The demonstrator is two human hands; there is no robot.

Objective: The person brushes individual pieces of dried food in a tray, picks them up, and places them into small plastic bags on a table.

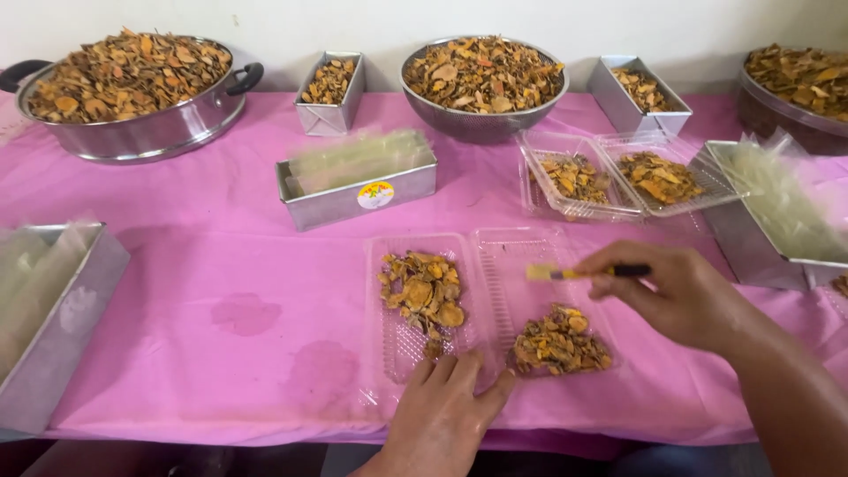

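Observation:
An open clear plastic clamshell tray (495, 256) lies on the pink tablecloth in front of me. Dried orange-brown slices (422, 291) sit in its left half and another heap (559, 343) in its right half. My left hand (446, 411) presses flat on the tray's near edge, fingers spread. My right hand (676, 291) grips a small brush (565, 273) with a dark handle and yellow bristles, held over the tray's right half.
A second filled clamshell tray (618, 181) lies behind. Metal tins holding clear bags stand at centre (353, 190), left (53, 336) and right (751, 221). A handled pot (132, 132), a bowl (481, 119), two small tins and another bowl (795, 88) of slices line the wall.

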